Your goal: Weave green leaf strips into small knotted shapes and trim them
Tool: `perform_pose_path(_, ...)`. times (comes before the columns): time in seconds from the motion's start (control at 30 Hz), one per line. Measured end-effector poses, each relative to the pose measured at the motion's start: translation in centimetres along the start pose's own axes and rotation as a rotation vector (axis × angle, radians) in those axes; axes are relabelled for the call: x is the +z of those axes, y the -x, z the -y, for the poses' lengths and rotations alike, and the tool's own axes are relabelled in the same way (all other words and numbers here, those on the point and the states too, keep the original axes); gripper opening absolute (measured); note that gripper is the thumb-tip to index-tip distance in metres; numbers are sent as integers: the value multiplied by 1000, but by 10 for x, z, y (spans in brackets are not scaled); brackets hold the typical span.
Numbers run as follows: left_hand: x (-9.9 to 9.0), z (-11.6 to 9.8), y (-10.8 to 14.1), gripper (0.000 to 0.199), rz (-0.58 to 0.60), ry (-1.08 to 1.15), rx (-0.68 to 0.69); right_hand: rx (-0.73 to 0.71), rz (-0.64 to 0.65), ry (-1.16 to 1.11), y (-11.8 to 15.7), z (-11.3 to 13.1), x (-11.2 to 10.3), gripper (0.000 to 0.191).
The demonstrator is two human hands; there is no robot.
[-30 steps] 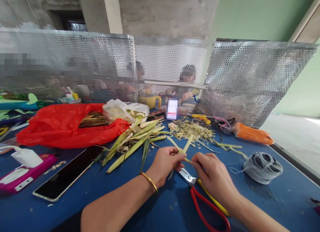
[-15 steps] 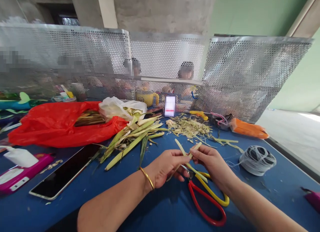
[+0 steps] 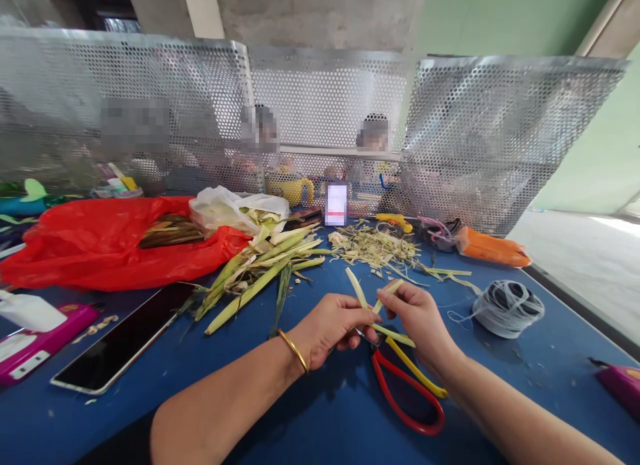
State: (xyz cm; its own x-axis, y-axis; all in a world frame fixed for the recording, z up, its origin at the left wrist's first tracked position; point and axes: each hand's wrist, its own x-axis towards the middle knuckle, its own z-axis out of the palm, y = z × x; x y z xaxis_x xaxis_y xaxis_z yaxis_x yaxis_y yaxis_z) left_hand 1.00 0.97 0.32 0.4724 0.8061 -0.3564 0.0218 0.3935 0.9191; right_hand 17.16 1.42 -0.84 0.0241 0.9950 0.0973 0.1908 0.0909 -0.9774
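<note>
My left hand (image 3: pixel 337 321) is closed, thumb and forefinger pinching pale green corn husk strips (image 3: pixel 356 288) that cross each other. My right hand (image 3: pixel 417 318) pinches the short upper end of a strip between thumb and fingertips, just right of the crossing. Another strip end (image 3: pixel 400 337) sticks out rightward below the crossing. Under both hands are scissors (image 3: pixel 425 428) with one red and one yellow handle. Their blades run beneath my left fingers, and I cannot tell whether those fingers hold them. Part of the yellow handle is near my right wrist.
Ahead lie a husk pile (image 3: pixel 270 261), shredded scraps (image 3: pixel 383 246) and a propped phone (image 3: pixel 336 205). A red bag (image 3: pixel 100 245), dark phone (image 3: pixel 125 338) and power strip (image 3: pixel 45 348) are left. A cord ball (image 3: pixel 507 309) sits right. A perforated metal screen (image 3: pixel 330 91) stands behind.
The view has shifted slightly. The strip ends held by my hands have turned a little, and my right hand has moved slightly, now covering more of the yellow handle. Both hands keep their pinch.
</note>
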Motion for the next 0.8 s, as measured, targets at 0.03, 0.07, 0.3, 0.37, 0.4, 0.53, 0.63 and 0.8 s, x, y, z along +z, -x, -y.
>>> perform_pose_path(0.03, 0, 1, 0, 27, -3, -17, 4, 1, 34, 18, -2, 0, -2, 34)
perform_pose_path(0.07, 0, 1, 1, 27, -6, -35, 7, -3, 67, 42, -4, 2, -5, 33)
perform_pose_path(0.3, 7, 3, 5, 21, 43, -174, 25, -93, 273, 342, -7, 15, -18, 33)
perform_pose_path(0.37, 9, 5, 5, 22, 63, -204, 41, -33, 396, 328, -2, 15, -15, 32)
perform_pose_path(0.4, 9, 5, 5, 24, 78, -209, 42, 4, 423, 289, 1, 15, -13, 30)
perform_pose_path(0.53, 9, 8, 4, 35, 162, -152, 15, 156, 398, 72, 8, 14, -6, 28)
perform_pose_path(0.63, 6, 8, 3, 35, 175, -125, 42, 134, 261, 18, 10, 13, -3, 29)
perform_pose_path(0.8, 4, 7, 5, 32, 168, -171, 57, 69, 101, 76, 10, 8, 4, 32)
